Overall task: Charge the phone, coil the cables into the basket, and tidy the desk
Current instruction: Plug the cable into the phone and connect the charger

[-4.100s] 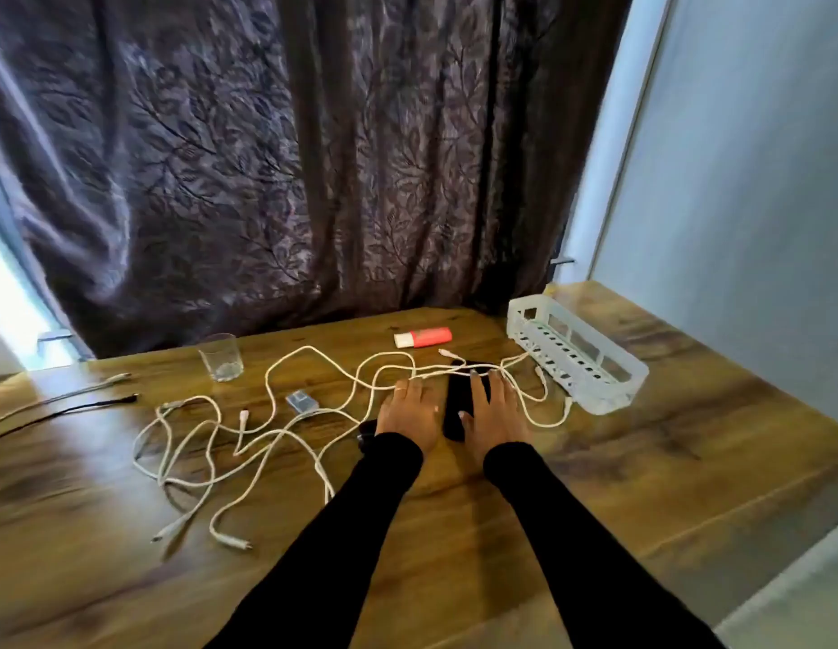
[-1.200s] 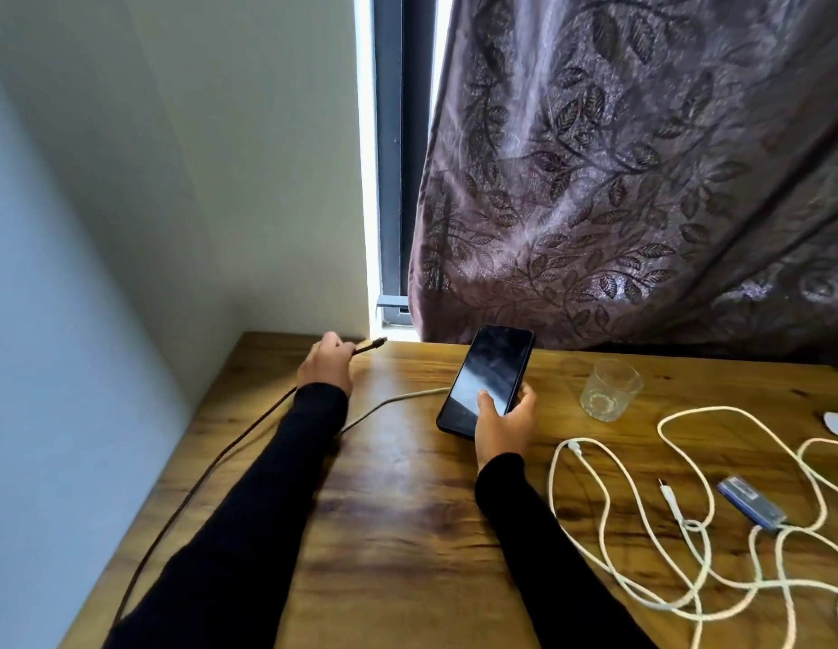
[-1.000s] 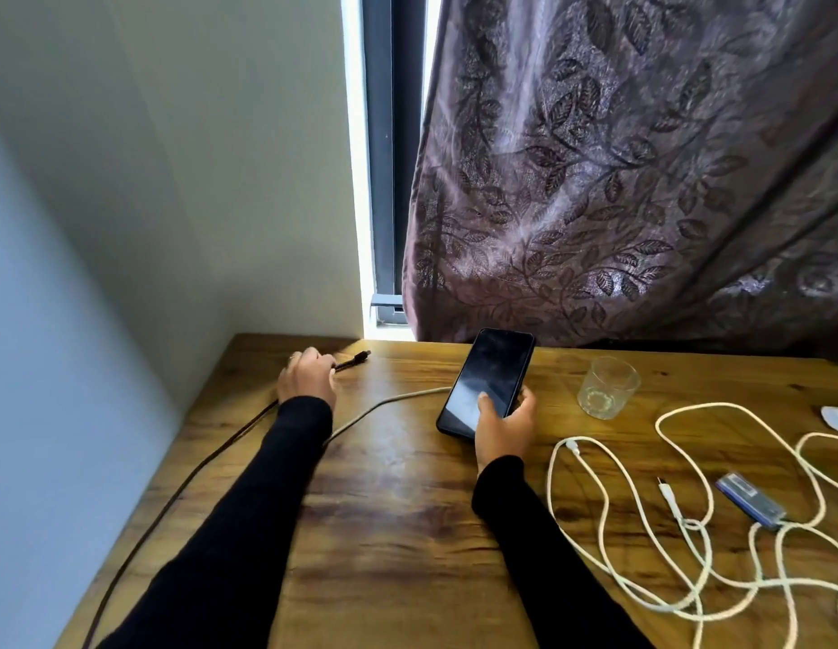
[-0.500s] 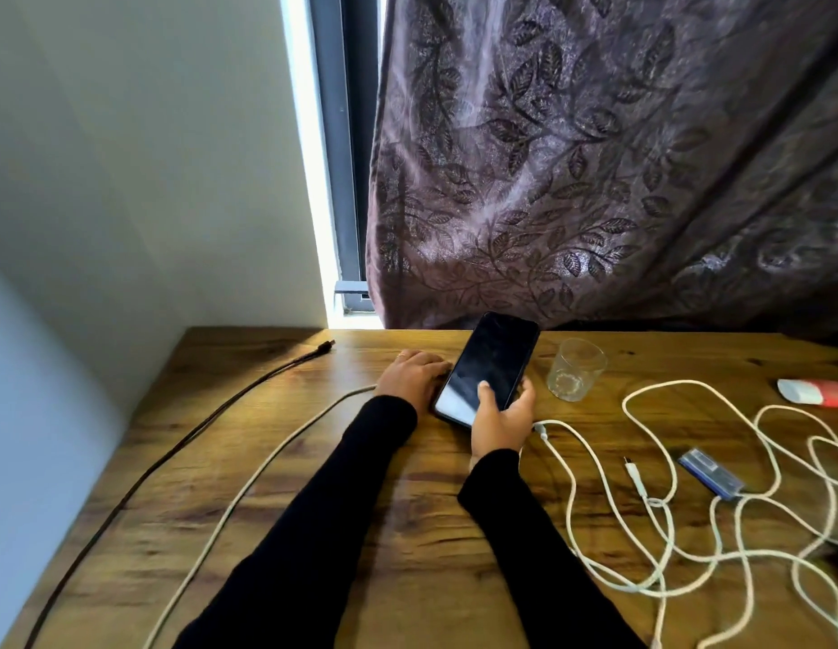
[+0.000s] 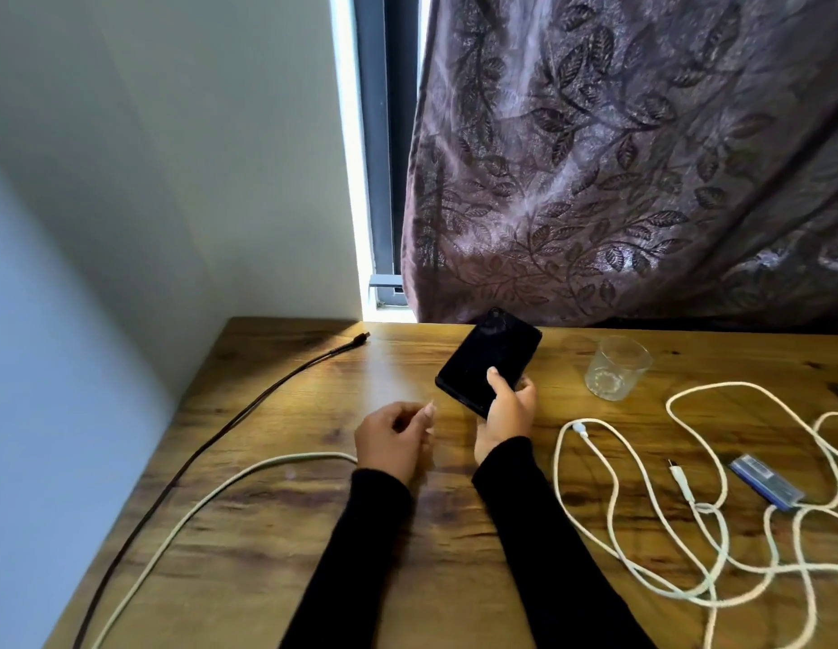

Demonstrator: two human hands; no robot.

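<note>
While your black sleeves (image 5: 370, 555) reach forward over the wooden desk (image 5: 276, 531), your left hand (image 5: 393, 440) sits nearest you with its fingers curled in toward the thumb, pinching the end of the pale cable (image 5: 211, 494); the plug itself is too blurred to make out. That cable trails from your left hand back toward the near left edge of the desk. Just beyond and to the right, your right hand (image 5: 506, 414) grips the phone (image 5: 488, 360) at its lower end, thumb laid across the dark screen and fingers wrapped around its right edge. The phone tilts up and away from you, its bottom edge near your left fingertips but apart from them. To your right, loose white cables (image 5: 642, 503) loop over the desk beside a small blue device (image 5: 766, 481). Farther back stand a clear glass (image 5: 616, 367) and, to the left, a dark cable (image 5: 248, 405) with its plug lying free near the window.
</note>
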